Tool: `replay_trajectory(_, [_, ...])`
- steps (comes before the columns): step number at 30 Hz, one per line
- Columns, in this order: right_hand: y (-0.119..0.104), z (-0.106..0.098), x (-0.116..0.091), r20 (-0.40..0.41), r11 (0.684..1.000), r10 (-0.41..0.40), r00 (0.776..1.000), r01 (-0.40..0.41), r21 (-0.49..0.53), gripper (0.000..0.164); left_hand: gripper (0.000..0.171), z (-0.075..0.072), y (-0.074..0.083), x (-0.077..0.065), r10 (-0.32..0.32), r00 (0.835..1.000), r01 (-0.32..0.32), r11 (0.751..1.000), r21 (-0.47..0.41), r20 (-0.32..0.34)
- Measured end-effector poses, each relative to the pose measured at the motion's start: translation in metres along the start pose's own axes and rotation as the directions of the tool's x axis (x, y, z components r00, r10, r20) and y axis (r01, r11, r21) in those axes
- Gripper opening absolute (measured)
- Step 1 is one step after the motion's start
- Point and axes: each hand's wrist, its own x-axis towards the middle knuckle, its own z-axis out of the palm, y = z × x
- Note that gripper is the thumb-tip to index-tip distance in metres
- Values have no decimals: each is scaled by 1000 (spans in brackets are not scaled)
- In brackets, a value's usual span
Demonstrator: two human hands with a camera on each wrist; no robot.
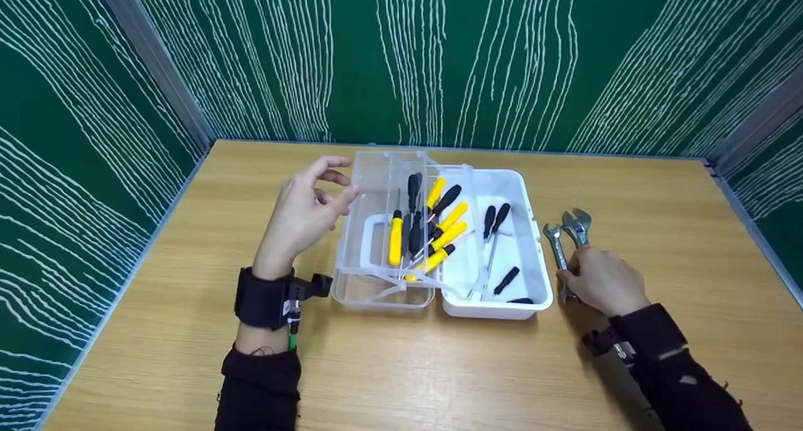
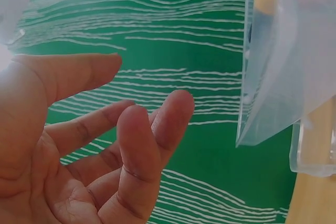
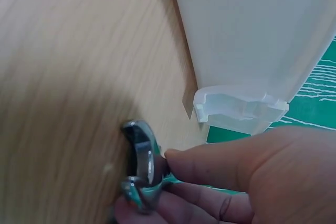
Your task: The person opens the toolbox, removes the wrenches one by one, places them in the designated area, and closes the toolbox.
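Observation:
My left hand (image 1: 302, 214) hovers at the left side of a clear plastic tray and lid (image 1: 374, 174), fingers loosely bent and holding nothing. In the left wrist view a gap shows between the fingertips (image 2: 178, 106) and the clear plastic (image 2: 273, 114). On the right, my right hand (image 1: 607, 280) pinches an open-end wrench (image 1: 554, 239) between thumb and fingers. Its shiny forked end (image 3: 140, 150) shows in the right wrist view. An adjustable wrench (image 1: 578, 224) lies beside it, its handle partly hidden by the hand.
A white toolbox (image 1: 527, 249) stands open between the hands. Black-handled screwdrivers (image 1: 500, 218) lie inside it. Several yellow-handled screwdrivers (image 1: 395, 239) are seen in or through the clear tray. Green walls (image 1: 351, 61) with white lines border the wooden table (image 1: 389, 368).

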Motion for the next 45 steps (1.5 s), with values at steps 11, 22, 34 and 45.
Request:
replay_trajectory(11, [-1,3,-2,-29,999,-40,999,39,-21,25,27,1,2,-3,53,997,-56,997,49,52])
replay_trajectory(22, [2,2,1,-36,1000,-16,999,16,4,23,29,1,7,-5,49,985,-63,995,83,165])
replay_trajectory(34, [-22,-5,-6,-203,926,-96,975,162,342,49,30,-18,-17,-12,-64,996,59,995,82,58])
replay_trajectory(45, [-26,5,-2,-206,902,-128,970,200,383,55,39,-19,-78,-22,-265,952,261,964,47,150])
